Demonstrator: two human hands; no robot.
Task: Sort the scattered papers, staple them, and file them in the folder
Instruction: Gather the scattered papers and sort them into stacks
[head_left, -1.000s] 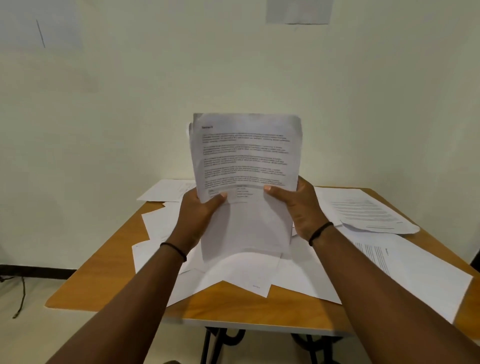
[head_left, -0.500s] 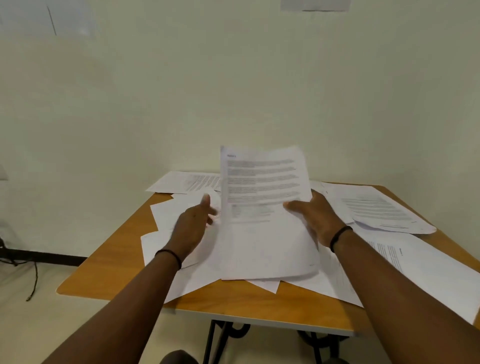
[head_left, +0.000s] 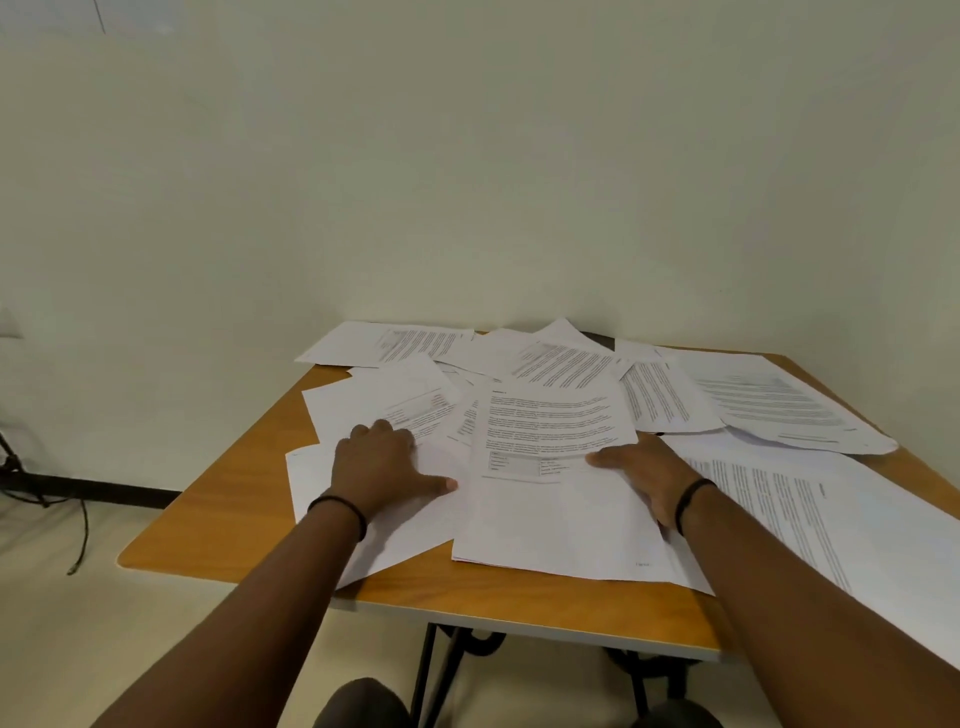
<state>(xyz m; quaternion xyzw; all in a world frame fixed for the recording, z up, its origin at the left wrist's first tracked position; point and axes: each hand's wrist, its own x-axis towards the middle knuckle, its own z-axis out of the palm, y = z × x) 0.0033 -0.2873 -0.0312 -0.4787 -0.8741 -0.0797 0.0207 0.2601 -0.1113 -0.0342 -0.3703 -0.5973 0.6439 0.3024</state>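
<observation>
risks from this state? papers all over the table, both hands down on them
1. Several sheets overhang the table edge: the far left sheet and the near right sheet. A careless sweep could knock them to the floor.
2. The sheets overlap at mixed angles, so the left hand or right hand could drag neighbours along and scramble page order.
3. No stapler or folder shows, so they may lie buried under paper.

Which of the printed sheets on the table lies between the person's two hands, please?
The central sheet with the small table under its text; the left hand rests beside it, the right hand on its edge.
</observation>
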